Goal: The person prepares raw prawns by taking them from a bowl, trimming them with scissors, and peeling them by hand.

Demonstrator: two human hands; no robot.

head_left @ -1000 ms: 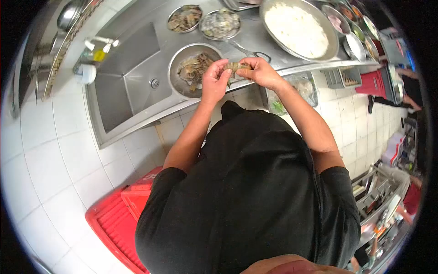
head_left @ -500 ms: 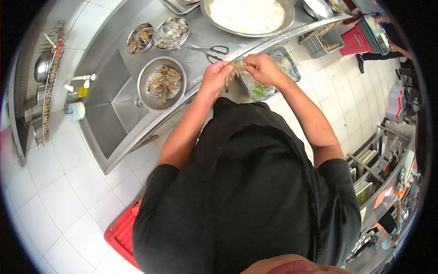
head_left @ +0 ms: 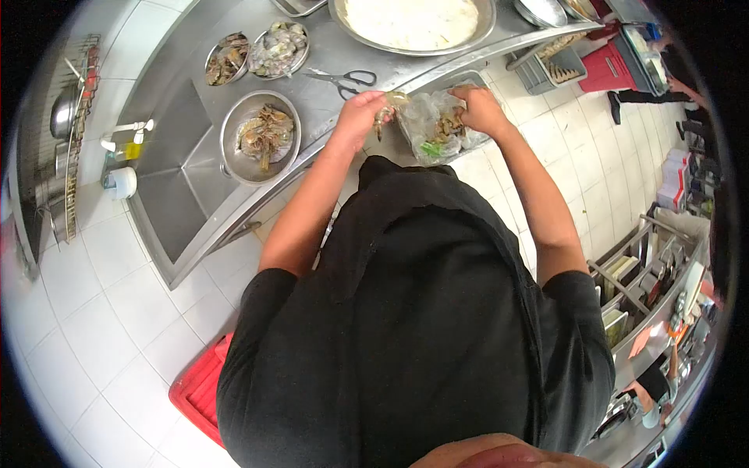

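Note:
My left hand (head_left: pixel 362 118) is closed around a peeled-looking greyish shrimp (head_left: pixel 398 100), held at the counter's front edge; legs or shell bits (head_left: pixel 381 118) hang below the fingers. My right hand (head_left: pixel 481 111) is over a bin (head_left: pixel 446 162) lined with a clear plastic bag (head_left: pixel 421 111). Its fingers look apart, beside brown shrimp shells (head_left: pixel 449 123) in the bag. Something green (head_left: pixel 437 150) lies in there too. Black-handled scissors (head_left: pixel 343 79) rest on the steel counter, left of and beyond my left hand.
A steel bowl (head_left: pixel 226 148) with shrimp heads or shells stands by the sink (head_left: pixel 183 199). Behind it are a bowl of shells (head_left: pixel 228 58) and a bowl of grey shrimp (head_left: pixel 278 49). A large basin (head_left: pixel 413 51) holds something white. A red crate (head_left: pixel 199 390) sits on the floor.
My right hand has left the shrimp and moved right, over the lined bin. My left hand still holds the shrimp. The view has shifted slightly.

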